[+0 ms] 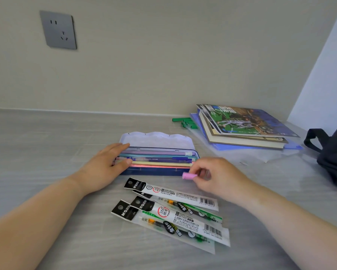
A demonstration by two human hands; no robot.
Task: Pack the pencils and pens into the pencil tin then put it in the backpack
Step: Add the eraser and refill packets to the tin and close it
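Observation:
A dark blue pencil tin (154,170) lies open on the grey table, its pale lid (156,139) tipped back toward the wall. Several pastel pens and pencils (159,158) lie lengthwise inside. My left hand (107,166) rests flat on the tin's left end, fingers over the pens. My right hand (216,176) hovers just right of the tin's front corner, pinching a small pink cap (189,175) between thumb and fingers. A dark backpack (333,152) stands at the right edge, partly cut off.
Three packaged pen refills (173,211) lie on the table in front of the tin. A stack of books and a magazine (245,127) sits at the back right on plastic sleeves, with green clips (183,120) beside it. A wall socket (58,30) is up left.

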